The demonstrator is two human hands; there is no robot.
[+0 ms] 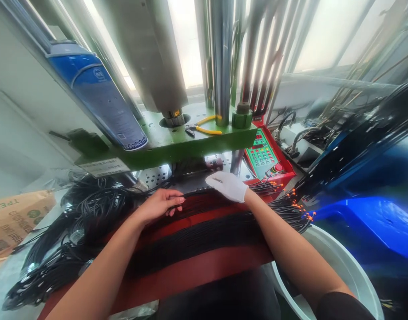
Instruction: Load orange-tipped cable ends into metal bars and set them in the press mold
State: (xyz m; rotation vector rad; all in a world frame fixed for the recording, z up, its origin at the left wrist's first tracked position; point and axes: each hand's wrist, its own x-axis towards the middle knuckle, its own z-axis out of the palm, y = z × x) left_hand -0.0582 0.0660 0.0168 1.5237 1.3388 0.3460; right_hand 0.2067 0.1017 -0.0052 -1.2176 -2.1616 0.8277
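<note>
My left hand (164, 203) is bare, its fingers curled around a thin black cable (194, 193) over the red bench. From there the cable runs right to my right hand (227, 186), which wears a white glove. That hand's fingers are pressed together on the cable, and the glove hides the exact grip. Just behind the glove lies the press's dark lower die (190, 181). In front of both hands, a wide bundle of black cables (197, 240) stretches across the red bench (204, 266). Its orange-tipped ends (299, 206) stick out past the right edge.
Above the hands is a green press plate (180, 149) carrying yellow-handled pliers (207, 126) and a blue spray can (97, 95). Coiled cables (90, 209) crowd the left. A red control box (265, 153), white bin (353, 262) and blue plastic object (373, 222) stand right.
</note>
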